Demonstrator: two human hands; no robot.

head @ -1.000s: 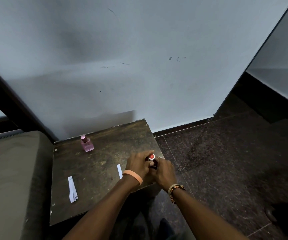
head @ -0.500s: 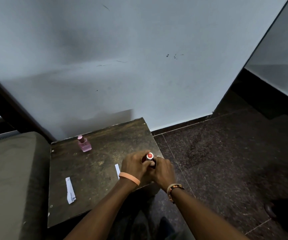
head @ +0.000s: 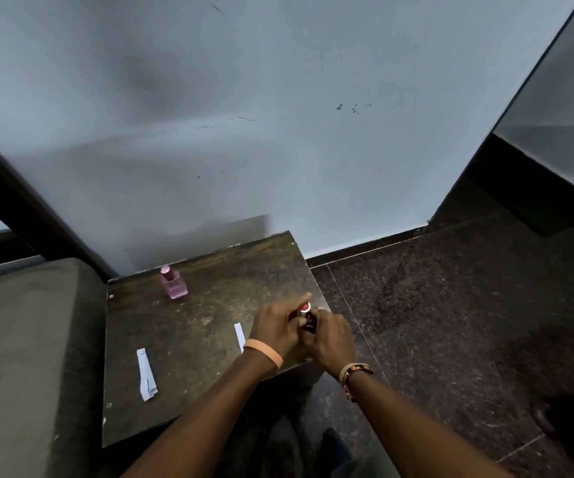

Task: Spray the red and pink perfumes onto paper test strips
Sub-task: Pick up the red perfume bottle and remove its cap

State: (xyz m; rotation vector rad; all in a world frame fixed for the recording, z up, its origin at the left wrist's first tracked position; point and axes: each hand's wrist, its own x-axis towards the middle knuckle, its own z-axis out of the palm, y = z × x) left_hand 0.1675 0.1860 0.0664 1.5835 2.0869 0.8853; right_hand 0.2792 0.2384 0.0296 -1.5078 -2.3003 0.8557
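Note:
The red perfume bottle point(head: 307, 313) stands at the right edge of the dark wooden table point(head: 189, 326), mostly hidden between my hands. My left hand point(head: 277, 327) wraps its left side with the index finger raised above the red cap. My right hand point(head: 332, 336) grips its body from the right. The pink perfume bottle point(head: 174, 283) stands capped near the table's back left. One white paper strip point(head: 239, 336) lies just left of my left hand, partly hidden by it. A second strip point(head: 146, 374) lies at the front left, its lower end crumpled.
A grey-green cushion point(head: 27, 357) borders the table on the left. A pale wall rises right behind the table. Dark speckled stone floor point(head: 451, 322) spreads to the right. A dark foot-like shape lies at the far right point(head: 568, 414).
Both hands stay on the red bottle at the same spot. My left index finger has lifted above the cap. The view shifted slightly.

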